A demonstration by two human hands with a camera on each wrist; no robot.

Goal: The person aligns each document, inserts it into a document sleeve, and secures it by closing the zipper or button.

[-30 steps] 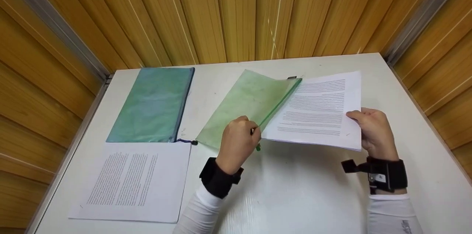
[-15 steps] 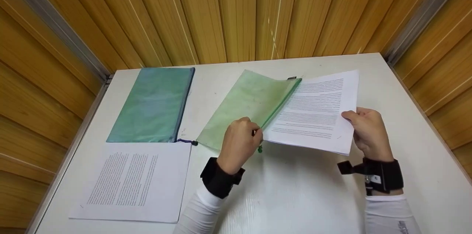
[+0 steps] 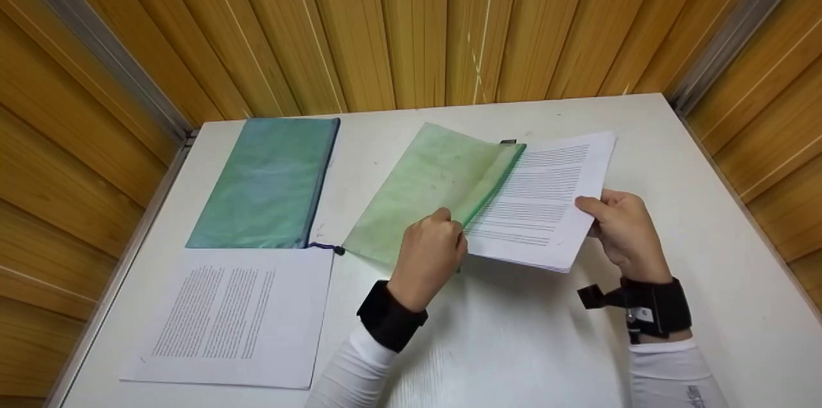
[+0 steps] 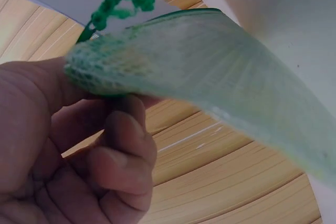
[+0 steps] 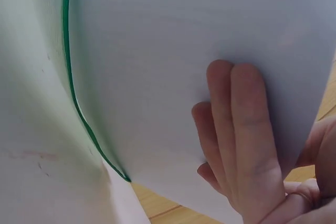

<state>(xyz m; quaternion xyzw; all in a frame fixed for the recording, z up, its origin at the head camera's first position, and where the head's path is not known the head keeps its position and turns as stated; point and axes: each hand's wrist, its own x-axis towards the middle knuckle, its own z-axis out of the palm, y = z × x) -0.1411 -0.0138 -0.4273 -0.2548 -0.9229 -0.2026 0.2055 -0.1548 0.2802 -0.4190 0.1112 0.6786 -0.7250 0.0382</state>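
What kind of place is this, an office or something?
Probably a small desk booth for paperwork: a white table boxed in by wooden panel walls, with zip document pouches and printed sheets laid out on it.

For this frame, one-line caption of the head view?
Left hand holds open the green zip pouch while right hand feeds in printed sheets.

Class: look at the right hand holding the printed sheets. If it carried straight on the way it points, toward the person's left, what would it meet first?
Most likely the green zip pouch: the right hand grips the printed sheets, whose far edge already sits in the pouch's open mouth, held up by the left hand. Depth is hard to judge.
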